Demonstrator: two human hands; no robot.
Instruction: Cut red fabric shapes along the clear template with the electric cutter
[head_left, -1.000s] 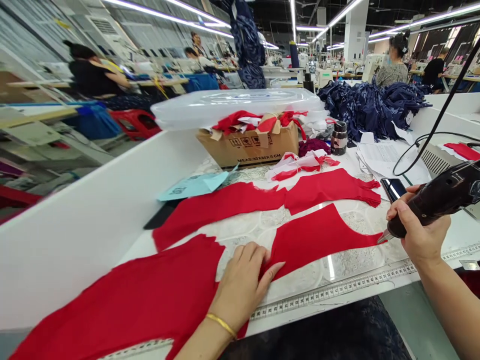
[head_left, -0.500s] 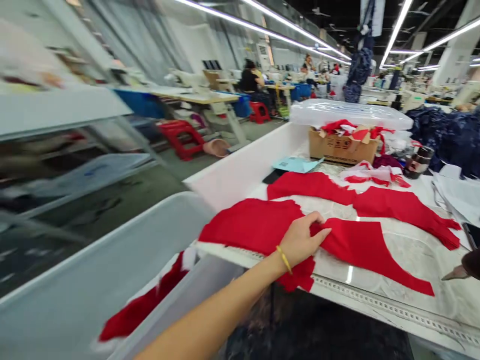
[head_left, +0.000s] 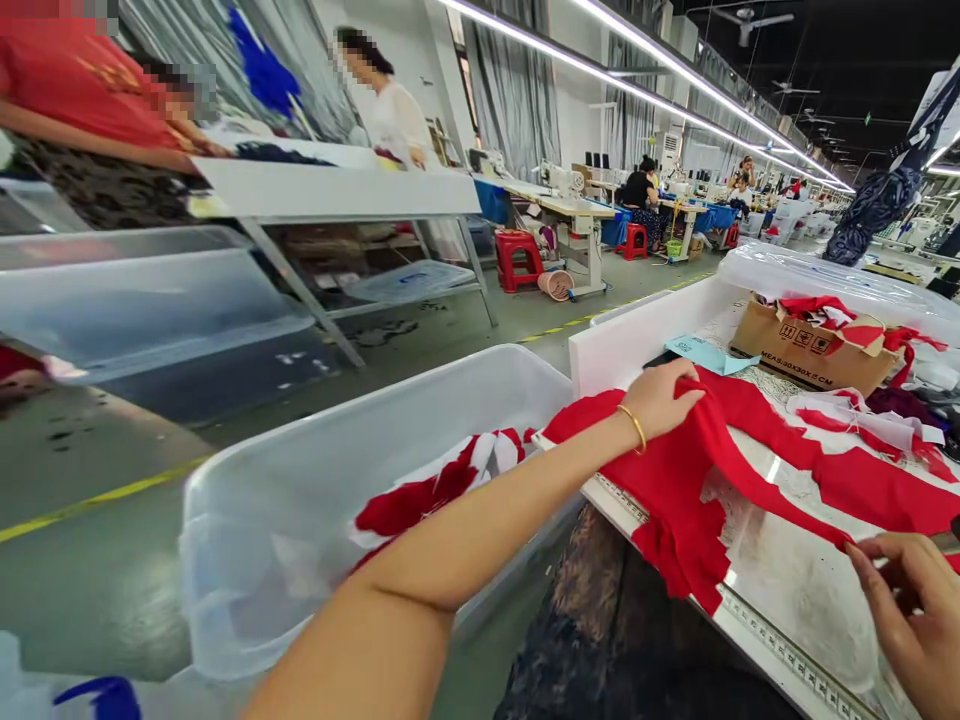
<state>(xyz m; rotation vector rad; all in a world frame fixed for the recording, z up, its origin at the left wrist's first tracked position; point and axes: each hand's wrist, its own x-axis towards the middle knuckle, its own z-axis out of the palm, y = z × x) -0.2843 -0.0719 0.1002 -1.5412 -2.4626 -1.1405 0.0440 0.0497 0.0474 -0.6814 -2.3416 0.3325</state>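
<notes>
My left hand [head_left: 667, 400], with a gold bangle at the wrist, pinches one end of a red fabric piece [head_left: 739, 460] over the table's left part. The lower right end of that piece is between the thumb and finger of my right hand [head_left: 904, 590]. Beneath my left hand, more red fabric [head_left: 675, 520] lies on the table and hangs over its front edge. Behind the held piece, another red strip [head_left: 885, 490] stretches across the tabletop.
Left of the table stands a translucent bin [head_left: 300, 430] with red and white fabric. A cardboard box [head_left: 810, 345] of scraps, a light blue paper [head_left: 709, 353] and a ruler strip [head_left: 787, 655] are on the table. People work behind.
The view has swung left, showing more of the bin. My left hand has raised its end of the red piece, and my right hand has come into view at the other end.
</notes>
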